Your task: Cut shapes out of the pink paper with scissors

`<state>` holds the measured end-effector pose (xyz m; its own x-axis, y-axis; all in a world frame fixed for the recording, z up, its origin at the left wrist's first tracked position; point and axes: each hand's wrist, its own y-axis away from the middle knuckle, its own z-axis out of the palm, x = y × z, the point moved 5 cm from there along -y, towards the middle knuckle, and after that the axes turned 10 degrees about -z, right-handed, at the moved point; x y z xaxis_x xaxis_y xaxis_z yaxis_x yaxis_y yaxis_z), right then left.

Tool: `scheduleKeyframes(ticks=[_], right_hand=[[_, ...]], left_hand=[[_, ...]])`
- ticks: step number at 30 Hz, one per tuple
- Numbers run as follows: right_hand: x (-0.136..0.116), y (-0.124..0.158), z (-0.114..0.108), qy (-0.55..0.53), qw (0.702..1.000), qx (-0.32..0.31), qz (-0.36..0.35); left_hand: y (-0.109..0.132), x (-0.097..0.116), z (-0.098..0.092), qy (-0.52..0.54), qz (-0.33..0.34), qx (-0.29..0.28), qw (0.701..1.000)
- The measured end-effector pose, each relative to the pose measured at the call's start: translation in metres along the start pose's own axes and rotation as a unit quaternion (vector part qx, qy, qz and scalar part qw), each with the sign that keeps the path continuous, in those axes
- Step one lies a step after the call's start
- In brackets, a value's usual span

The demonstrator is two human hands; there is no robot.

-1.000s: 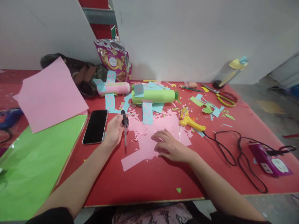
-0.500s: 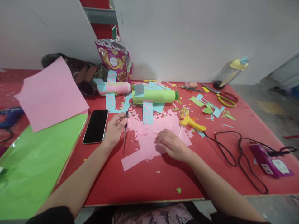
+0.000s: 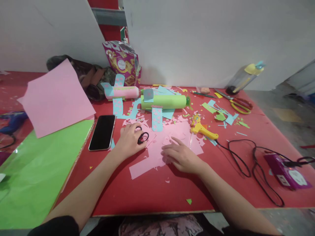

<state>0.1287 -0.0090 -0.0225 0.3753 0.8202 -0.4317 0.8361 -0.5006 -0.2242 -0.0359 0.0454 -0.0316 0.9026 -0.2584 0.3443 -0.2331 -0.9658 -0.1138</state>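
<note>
My left hand [image 3: 130,139] is closed around small scissors; their black finger loops [image 3: 143,137] stick out by the thumb, and the blades are hidden by the hand. My right hand [image 3: 180,154] lies over the cut pink paper [image 3: 154,159], its fingers stretched out and holding nothing. Pink scraps [image 3: 140,121] are scattered beside both hands. Just beyond lies a light green tube [image 3: 169,102] with blue paper fins [image 3: 157,119] dotted in pink. A similar pink tube [image 3: 126,92] is farther left.
A phone [image 3: 102,132] lies left of my left hand. To the right are a yellow glue gun [image 3: 205,131], its black cord, a purple power box [image 3: 285,173] and red-yellow scissors [image 3: 241,104]. Pink sheets [image 3: 57,98] and green paper [image 3: 41,177] cover the left side. A bottle [image 3: 244,77] stands behind.
My left hand has moved slightly right and turned the scissors, so the black loops show instead of the blades. My right hand's fingers have spread a little on the pink paper.
</note>
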Motion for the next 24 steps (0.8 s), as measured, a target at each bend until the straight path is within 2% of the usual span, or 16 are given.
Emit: scheduleKeyframes(ticks=[4,6,9,12,14,17,21,24], right_hand=[[-0.015,-0.003,0.007,-0.023,0.996,-0.042,-0.079],[-0.012,-0.003,0.006,-0.008,0.997,-0.044,-0.067],[0.001,0.002,0.000,0.023,0.999,-0.013,-0.022],[0.009,0.005,-0.004,0.058,0.998,0.009,0.008],[0.009,0.005,-0.003,0.069,0.997,0.018,0.008],[0.007,0.005,0.001,0.071,0.997,0.028,0.001],[0.006,0.005,0.002,0.066,0.997,0.033,0.008],[0.006,0.005,0.001,0.064,0.997,0.031,0.016]], left_hand=[[0.001,0.001,0.004,-0.033,-0.005,-0.047,0.998],[0.002,0.005,0.001,-0.051,-0.011,-0.050,0.997],[0.008,0.019,-0.007,-0.093,-0.017,-0.073,0.993],[0.025,0.039,-0.006,-0.094,-0.011,-0.204,0.974],[0.036,0.050,-0.005,-0.103,-0.023,-0.242,0.965],[0.047,0.054,-0.003,-0.102,-0.068,-0.264,0.957],[0.051,0.054,-0.001,-0.021,-0.068,-0.291,0.954],[0.053,0.054,-0.004,-0.054,-0.072,-0.325,0.942]])
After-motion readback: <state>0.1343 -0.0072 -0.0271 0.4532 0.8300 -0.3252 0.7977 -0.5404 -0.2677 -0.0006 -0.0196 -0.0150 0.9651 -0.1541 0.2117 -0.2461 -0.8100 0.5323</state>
